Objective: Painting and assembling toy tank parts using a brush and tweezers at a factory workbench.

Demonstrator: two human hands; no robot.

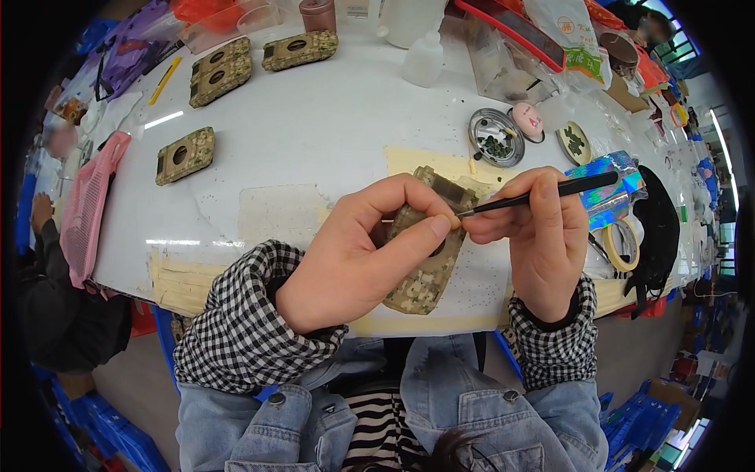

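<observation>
My left hand [354, 263] is wrapped around a camouflage-patterned toy tank hull [421, 287], which stands tilted just above the table's near edge. Between the thumb and fingers of my right hand [546, 244] is a pair of black tweezers [586, 184]. The tweezers' tip meets my left thumb and index fingertip over the hull's side; whatever is pinched there is too small to make out. Part of the hull's round opening is covered by my left thumb. Beyond my right hand, a round metal dish [474, 130] holds small dark green pieces.
Three similar hulls lie at the far left: one hull [185, 156] nearer, another hull [220, 75] and a third hull [300, 50] behind. A pink mesh basket [90, 208] stands left. A tape roll [623, 245], a shiny blue packet [605, 206] and a white bottle [423, 61] are also around.
</observation>
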